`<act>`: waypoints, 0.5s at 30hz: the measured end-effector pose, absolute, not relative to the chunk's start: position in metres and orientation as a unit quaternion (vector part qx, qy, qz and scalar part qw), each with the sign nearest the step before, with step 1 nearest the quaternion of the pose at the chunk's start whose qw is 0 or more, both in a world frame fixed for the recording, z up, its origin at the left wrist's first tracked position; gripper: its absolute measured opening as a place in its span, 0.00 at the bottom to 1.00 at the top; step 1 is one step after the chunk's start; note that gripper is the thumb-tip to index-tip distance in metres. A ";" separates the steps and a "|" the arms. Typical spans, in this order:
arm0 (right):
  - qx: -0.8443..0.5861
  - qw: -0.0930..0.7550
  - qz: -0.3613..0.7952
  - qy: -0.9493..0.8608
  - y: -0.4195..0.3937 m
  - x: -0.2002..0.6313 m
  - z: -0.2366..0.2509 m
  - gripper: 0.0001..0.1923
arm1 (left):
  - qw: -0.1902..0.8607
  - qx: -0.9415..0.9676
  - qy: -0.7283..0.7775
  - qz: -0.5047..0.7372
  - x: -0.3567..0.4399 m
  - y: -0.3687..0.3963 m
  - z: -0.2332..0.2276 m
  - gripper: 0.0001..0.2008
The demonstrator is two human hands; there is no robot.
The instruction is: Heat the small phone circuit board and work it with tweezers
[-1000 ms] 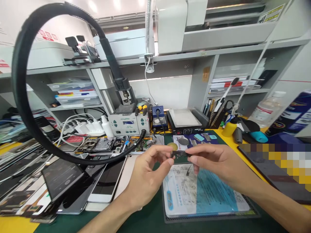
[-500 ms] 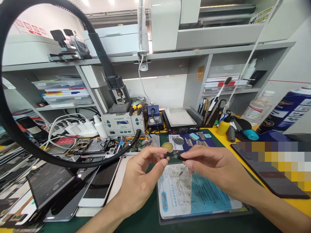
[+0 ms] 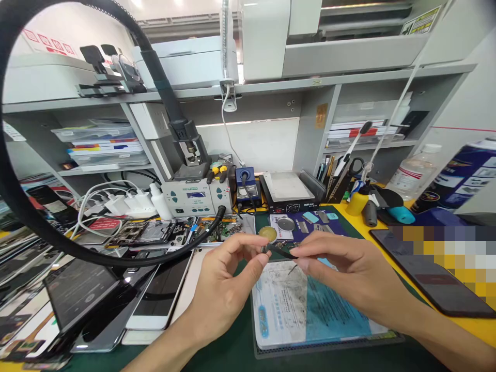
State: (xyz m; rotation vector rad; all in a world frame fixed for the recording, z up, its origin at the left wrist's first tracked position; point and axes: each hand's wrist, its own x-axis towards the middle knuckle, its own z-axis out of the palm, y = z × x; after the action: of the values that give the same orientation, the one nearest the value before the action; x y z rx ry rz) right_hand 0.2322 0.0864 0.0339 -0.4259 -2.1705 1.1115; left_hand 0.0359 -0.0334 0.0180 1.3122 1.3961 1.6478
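Over a blue-and-white printed pad, my left hand and my right hand face each other, both closed in a pinch. Between them runs a thin, dark, slightly curved strip; its exact kind is too small to tell. My right thumb and fingers grip its right end. At the other end, my left thumb and forefinger pinch a tiny dark bit, and whether it is part of the strip is unclear. A fine dark tip shows below my right fingers. Just behind sits a round yellowish tin.
Phones and phone parts crowd the left side under a black hose loop. A hot-air station and a heating plate stand behind. A dark phone-like slab lies right, near a bottle and a spray can.
The dark strip has turned between my fingers and now looks smoother and more slanted. My right hand has shifted slightly right; my left hand is nearly still.
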 end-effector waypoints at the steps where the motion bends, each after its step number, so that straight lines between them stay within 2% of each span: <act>1: -0.156 0.330 0.418 -0.832 0.086 0.232 0.034 0.07 | 0.299 0.495 0.527 0.622 0.036 -0.033 0.018 0.08; 7: -0.104 0.375 0.349 -0.853 0.085 0.231 0.029 0.10 | 0.284 0.503 0.528 0.622 0.036 -0.035 0.015 0.05; 11: -0.015 0.455 0.131 -0.881 0.086 0.230 0.025 0.13 | 0.231 0.539 0.518 0.623 0.035 -0.035 0.012 0.03; 13: 0.008 0.465 0.024 -0.885 0.087 0.229 0.024 0.12 | 0.211 0.553 0.510 0.625 0.035 -0.034 0.011 0.05; 15: 0.017 0.463 -0.032 -0.886 0.088 0.230 0.023 0.12 | 0.203 0.559 0.505 0.625 0.035 -0.034 0.011 0.05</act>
State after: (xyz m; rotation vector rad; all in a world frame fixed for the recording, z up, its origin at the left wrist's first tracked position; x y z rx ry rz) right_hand 0.2298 0.0880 0.0228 0.0418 -2.1766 -0.0781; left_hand 0.0349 -0.0337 0.0108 1.5605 1.4096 1.7447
